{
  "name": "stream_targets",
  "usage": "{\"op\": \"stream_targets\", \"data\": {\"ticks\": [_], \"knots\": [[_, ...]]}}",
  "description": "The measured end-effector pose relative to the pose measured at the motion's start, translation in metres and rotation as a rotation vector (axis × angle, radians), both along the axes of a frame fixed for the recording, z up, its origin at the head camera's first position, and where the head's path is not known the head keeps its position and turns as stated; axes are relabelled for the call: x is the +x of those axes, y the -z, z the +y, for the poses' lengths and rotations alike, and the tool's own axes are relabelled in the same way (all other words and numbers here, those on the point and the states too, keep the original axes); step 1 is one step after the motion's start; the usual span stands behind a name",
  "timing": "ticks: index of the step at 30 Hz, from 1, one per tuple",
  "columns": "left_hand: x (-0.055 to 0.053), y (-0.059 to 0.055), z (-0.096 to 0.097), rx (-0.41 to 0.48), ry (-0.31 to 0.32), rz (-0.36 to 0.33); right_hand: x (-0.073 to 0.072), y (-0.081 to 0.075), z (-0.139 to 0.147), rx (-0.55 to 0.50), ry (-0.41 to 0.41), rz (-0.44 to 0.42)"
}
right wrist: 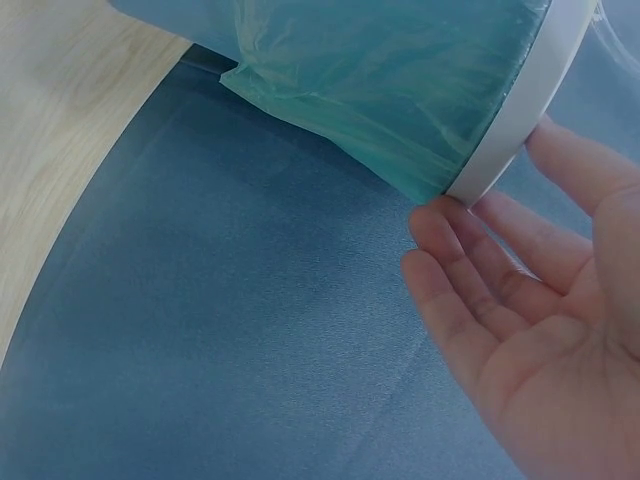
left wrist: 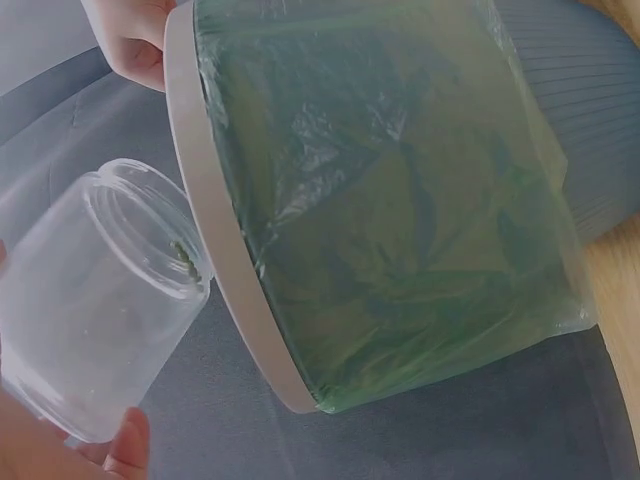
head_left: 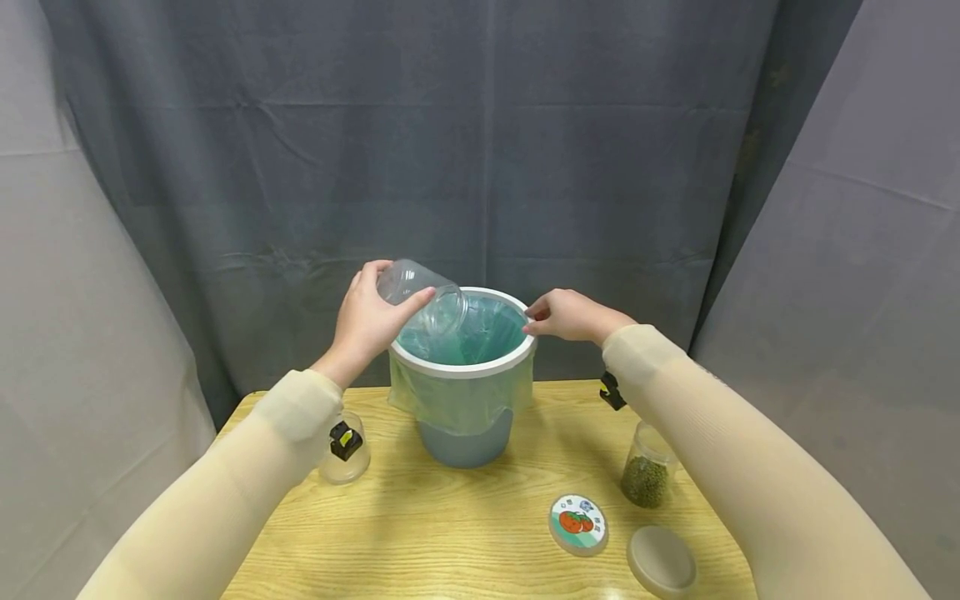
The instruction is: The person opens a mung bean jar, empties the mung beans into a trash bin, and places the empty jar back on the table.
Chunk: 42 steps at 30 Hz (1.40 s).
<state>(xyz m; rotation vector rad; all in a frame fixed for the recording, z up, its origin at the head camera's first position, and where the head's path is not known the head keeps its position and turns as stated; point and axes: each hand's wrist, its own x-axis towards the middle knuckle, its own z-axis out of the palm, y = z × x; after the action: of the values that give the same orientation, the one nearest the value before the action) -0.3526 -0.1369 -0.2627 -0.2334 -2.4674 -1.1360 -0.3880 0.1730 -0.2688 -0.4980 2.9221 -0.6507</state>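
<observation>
In the head view my left hand (head_left: 369,317) grips a clear plastic jar (head_left: 411,279), tipped so its mouth hangs over a grey trash can (head_left: 467,446). The left wrist view shows a few small green grains (left wrist: 186,262) just inside the mouth of the jar (left wrist: 90,300). A thin green bag lines the can and folds over its white rim (head_left: 465,372). At the rim's right side, my right hand (head_left: 573,315) holds the edge between thumb and fingers, as the right wrist view shows at the white rim (right wrist: 515,115).
A clear jar of green beans (head_left: 645,482) stands at right, partly behind the right sleeve. Nearer lie a tomato-printed lid (head_left: 577,523) and a plain beige lid (head_left: 662,558). Another clear container (head_left: 347,471) is partly covered by the left sleeve. Grey curtains (head_left: 465,167) hang behind the wooden table (head_left: 420,533).
</observation>
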Motion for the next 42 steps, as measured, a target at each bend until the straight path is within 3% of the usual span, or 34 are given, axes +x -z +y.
{"op": "stream_targets", "data": {"ticks": [7, 14, 22, 31, 35, 42], "knots": [[-0.001, 0.001, -0.001, -0.014, 0.009, -0.007, 0.0, 0.0, 0.0, -0.005, 0.001, 0.002], [0.002, -0.001, -0.002, -0.013, 0.014, 0.042, -0.001, 0.001, 0.001, -0.011, 0.006, -0.004], [-0.001, -0.002, -0.001, -0.044, 0.055, 0.044, 0.0, 0.001, 0.002, -0.015, 0.003, 0.001], [-0.001, -0.01, 0.001, -0.024, 0.048, 0.093, 0.0, 0.002, 0.003, -0.017, -0.003, 0.004], [-0.003, -0.011, 0.002, -0.135, 0.106, 0.135, 0.0, 0.002, 0.003, -0.019, 0.005, 0.003], [-0.005, -0.007, 0.003, -0.521, 0.314, 0.255, 0.0, 0.003, 0.002, -0.026, 0.006, -0.003]]}}
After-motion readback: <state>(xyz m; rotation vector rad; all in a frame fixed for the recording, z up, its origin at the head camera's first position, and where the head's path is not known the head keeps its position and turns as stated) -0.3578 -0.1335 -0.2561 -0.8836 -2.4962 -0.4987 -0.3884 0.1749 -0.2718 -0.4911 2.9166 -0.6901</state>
